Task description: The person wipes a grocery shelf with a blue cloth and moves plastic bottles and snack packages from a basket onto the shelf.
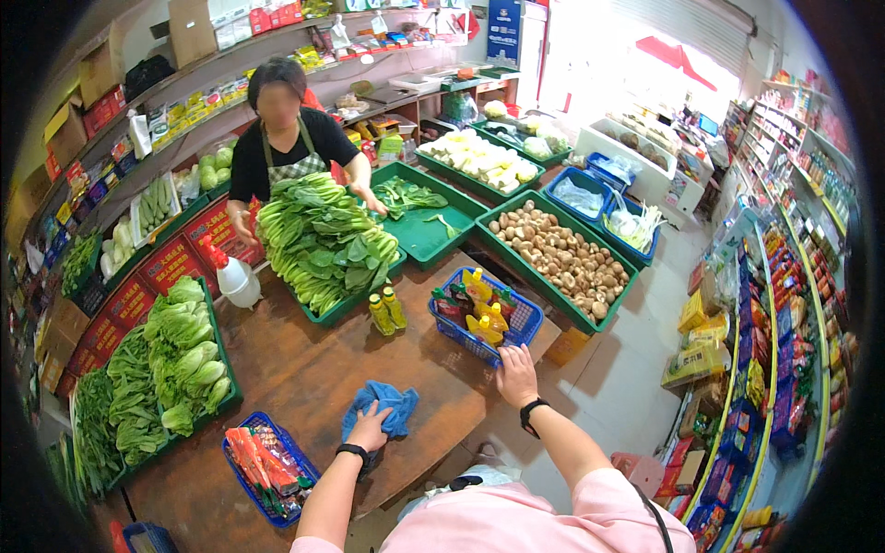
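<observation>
My left hand (370,427) presses down on a crumpled blue cloth (393,401) on the brown wooden table (297,370). The near rim of a blue plastic basket (529,319) is in the grip of my right hand (517,373). Inside that basket stand several sauce pouches (487,323), some yellow, some dark with green caps. Two small bottles of yellow-green liquid (387,312) stand to the basket's left. Left of the cloth sits a second blue basket (299,462), holding red-and-clear packets (259,456).
Across the table a person (294,138) in a checked apron stands behind piled leafy greens (325,235). A white spray bottle (236,280) is near them. Lettuce (190,359) lines the left side. A green crate of mushrooms (556,256) adjoins the right. Stocked shelves (774,359) flank the aisle.
</observation>
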